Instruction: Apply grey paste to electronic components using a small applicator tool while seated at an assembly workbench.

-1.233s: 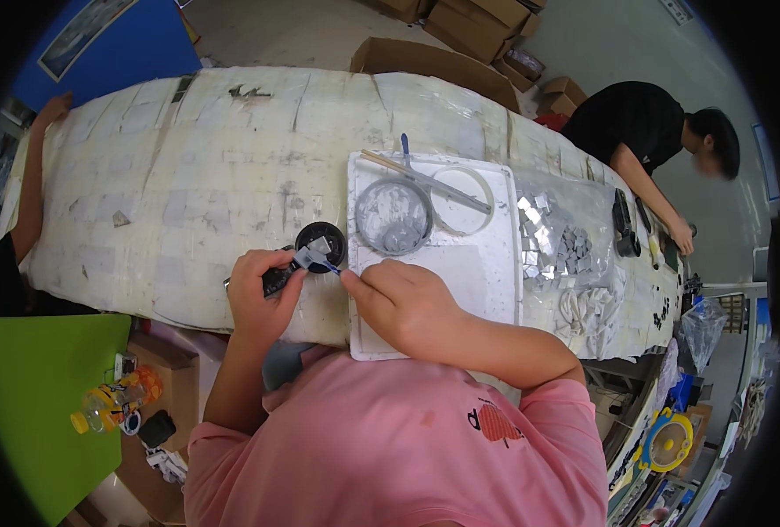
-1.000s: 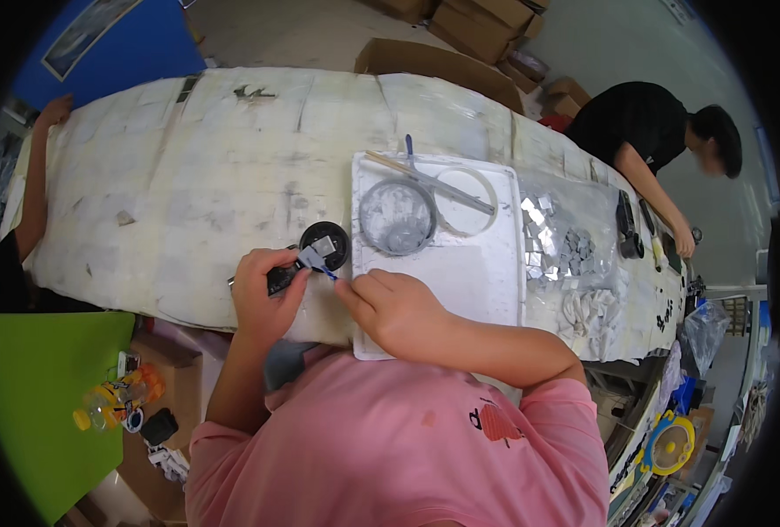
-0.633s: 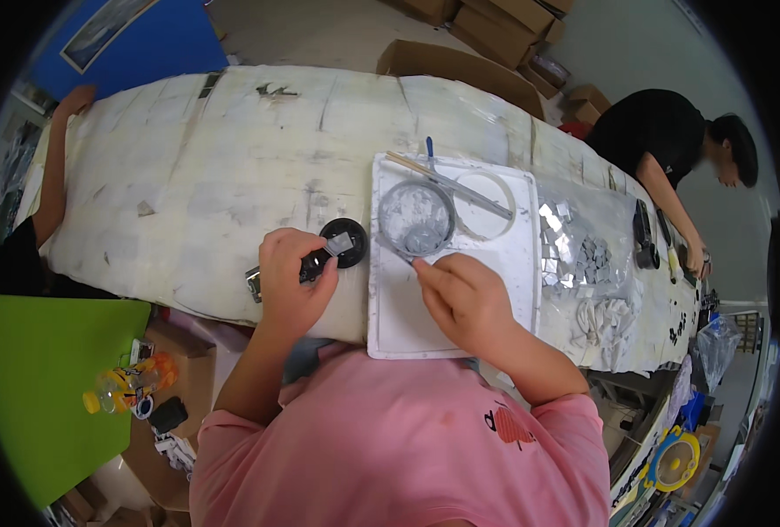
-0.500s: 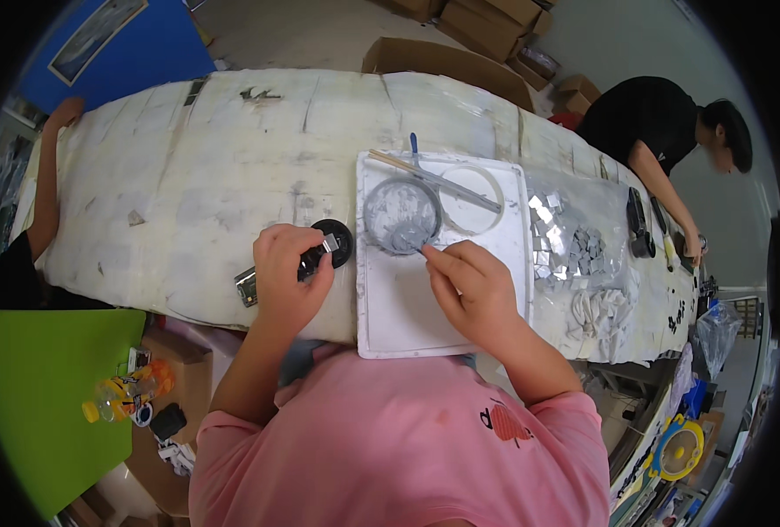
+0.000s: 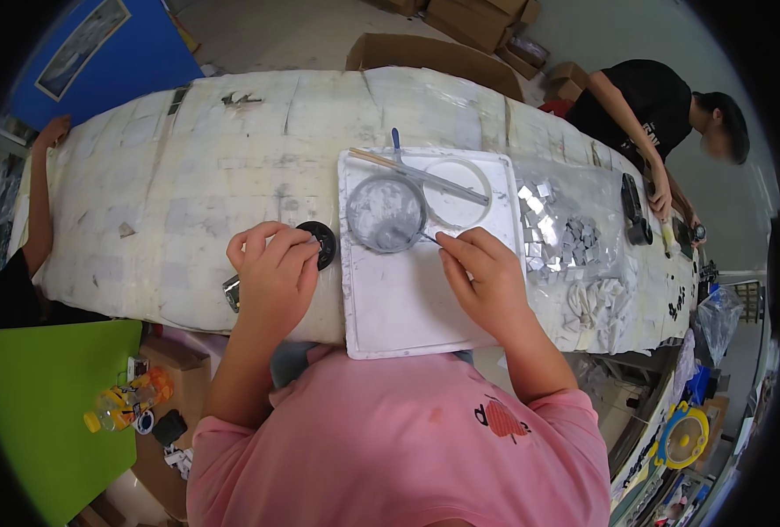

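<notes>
My left hand (image 5: 276, 277) is closed over a dark device lying on the table left of the tray. The device's round black end (image 5: 320, 244) shows past my fingertips, and its metallic end (image 5: 232, 292) shows by the knuckles; the middle is hidden under my hand. My right hand (image 5: 487, 277) pinches a thin dark tool (image 5: 429, 238) at the rim of a round dish (image 5: 351, 215) smeared with grey paste. The tool's far end reaches over the rim into the dish. Under the dish is a white tray (image 5: 408, 303).
In the tray also lie a pale ring (image 5: 485, 176), wooden sticks (image 5: 374, 159) and a blue-handled tool (image 5: 396, 139). To its right are small silver squares (image 5: 539, 220) on clear plastic and a crumpled white cloth (image 5: 596, 303). Two other people reach in at the table's ends.
The shiny square held between my left thumb and finger is now hidden, with my fingers over the device. My right hand has drawn back slightly from the dish. The view has shifted a little.
</notes>
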{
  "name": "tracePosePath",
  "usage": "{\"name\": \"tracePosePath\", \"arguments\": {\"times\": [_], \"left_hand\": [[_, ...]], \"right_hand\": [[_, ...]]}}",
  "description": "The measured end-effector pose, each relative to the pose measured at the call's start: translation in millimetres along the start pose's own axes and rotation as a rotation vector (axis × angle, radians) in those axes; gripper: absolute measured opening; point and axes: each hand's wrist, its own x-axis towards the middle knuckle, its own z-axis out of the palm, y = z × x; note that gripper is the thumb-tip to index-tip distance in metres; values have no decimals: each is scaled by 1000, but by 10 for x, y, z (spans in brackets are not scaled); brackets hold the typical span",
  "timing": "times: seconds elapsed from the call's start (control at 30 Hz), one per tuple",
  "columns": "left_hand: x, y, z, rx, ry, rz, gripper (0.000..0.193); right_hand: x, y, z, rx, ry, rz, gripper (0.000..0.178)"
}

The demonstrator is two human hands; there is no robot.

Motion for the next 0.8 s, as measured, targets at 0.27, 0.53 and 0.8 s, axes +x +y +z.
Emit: {"name": "tracePosePath", "arguments": {"times": [0.27,0.53,0.8], "left_hand": [[-111,-41,158,-79,102,-8,21],[-166,-73,254,-127,195,-3,22],[-171,-70,258,-141,199,-7,22]], "right_hand": [[-25,-5,43,4,-61,-29,20],[-19,-41,29,92,-118,36,16],[-32,-45,-4,212,-132,223,14]]}}
